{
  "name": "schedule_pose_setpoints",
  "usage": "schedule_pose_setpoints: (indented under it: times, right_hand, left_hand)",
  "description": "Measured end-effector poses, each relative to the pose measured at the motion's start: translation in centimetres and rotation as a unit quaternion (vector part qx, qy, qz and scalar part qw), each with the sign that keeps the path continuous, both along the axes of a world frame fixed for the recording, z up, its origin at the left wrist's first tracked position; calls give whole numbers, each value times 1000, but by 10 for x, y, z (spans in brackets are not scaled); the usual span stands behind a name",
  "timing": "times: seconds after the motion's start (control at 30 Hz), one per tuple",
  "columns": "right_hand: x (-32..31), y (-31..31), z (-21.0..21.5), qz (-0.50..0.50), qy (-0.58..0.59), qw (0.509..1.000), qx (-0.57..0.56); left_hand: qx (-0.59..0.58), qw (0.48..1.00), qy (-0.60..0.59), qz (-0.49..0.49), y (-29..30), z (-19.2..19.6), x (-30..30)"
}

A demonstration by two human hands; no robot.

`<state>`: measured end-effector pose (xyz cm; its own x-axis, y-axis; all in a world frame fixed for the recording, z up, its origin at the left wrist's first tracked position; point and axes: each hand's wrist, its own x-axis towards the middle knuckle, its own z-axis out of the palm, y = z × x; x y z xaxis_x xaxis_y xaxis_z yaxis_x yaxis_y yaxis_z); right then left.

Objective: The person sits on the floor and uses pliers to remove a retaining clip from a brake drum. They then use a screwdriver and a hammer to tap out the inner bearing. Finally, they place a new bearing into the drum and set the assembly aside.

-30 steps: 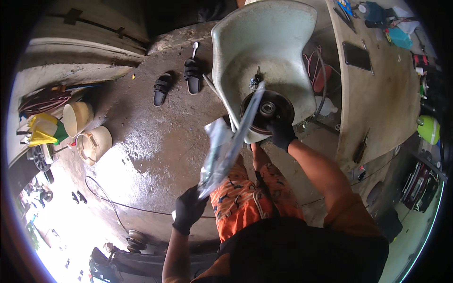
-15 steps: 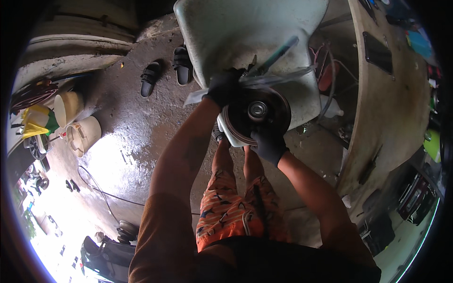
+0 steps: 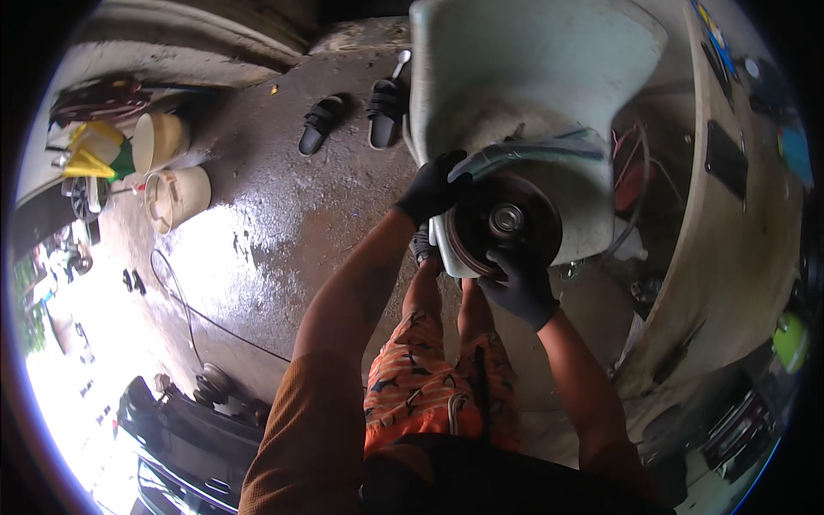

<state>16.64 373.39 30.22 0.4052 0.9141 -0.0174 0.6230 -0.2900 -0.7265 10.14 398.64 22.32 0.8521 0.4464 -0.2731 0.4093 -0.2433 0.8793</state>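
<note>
A dark brake disc [image 3: 546,225] with a shiny round hub [image 3: 507,219] rests over the front of a pale green plastic chair [image 3: 532,51]. My right hand [image 3: 521,283], in a black glove, grips its near edge, thumb on the upper face. At the far left rim is my left hand [image 3: 432,186], also black-gloved, its forefinger and thumb parted; whether it touches the rim is unclear. Beside those fingertips, a crumpled strip of clear plastic [image 3: 536,149] lies across the seat behind the disc. A small dark pointed piece [image 3: 517,131] sticks up behind the plastic.
A wooden table [image 3: 730,266] runs along the right, bearing a dark phone [image 3: 726,160]. Black sandals [image 3: 322,124] lie left of the chair. Two cream buckets [image 3: 178,199] stand farther left. A thin cable [image 3: 227,324] crosses the wet floor.
The plastic strip has left my left hand's grasp and now lies on the seat. My left hand has moved to the disc's rim. The whole view has shifted, placing the chair farther right.
</note>
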Motion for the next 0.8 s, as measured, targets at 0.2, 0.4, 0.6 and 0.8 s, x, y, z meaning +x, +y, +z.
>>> schedule_pose_setpoints:
  times: [0.2,0.4,0.6,0.8]
  right_hand:
    - [-6,-5,39,-75,-24,996,29]
    - [-34,21,99,-71,80,994,-35]
    - [-55,104,110,25,26,997,-74]
    - [-80,287,131,48,41,990,-130]
  left_hand:
    - [-13,989,126,82,7,43,-171]
    - [279,943,182,-10,25,80,-452]
    - [-8,932,337,134,22,63,-607]
    - [-335,770,349,415,121,112,-575]
